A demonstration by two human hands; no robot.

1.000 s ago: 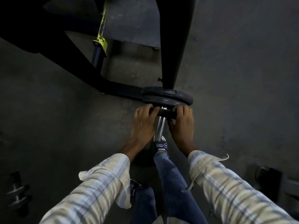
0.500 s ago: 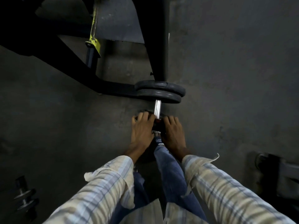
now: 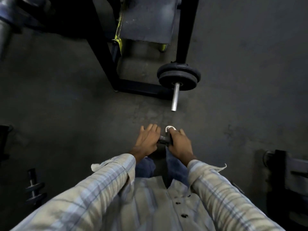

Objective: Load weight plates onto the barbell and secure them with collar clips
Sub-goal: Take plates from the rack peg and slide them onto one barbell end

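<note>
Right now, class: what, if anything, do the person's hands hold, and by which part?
A small dark weight plate, off the bar. The left hand and right hand grip its opposite edges.

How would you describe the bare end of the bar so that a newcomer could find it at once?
Start at the black frame standing on the grey floor. At its right foot sit two dark plates on a bar. The shiny steel bar end sticks out of them towards the person, the only bright metal there.

Dim, grainy view; corners fall into near-black shadow (wide-angle bending at the edges), light seemingly from above, centre softly blurred
</note>
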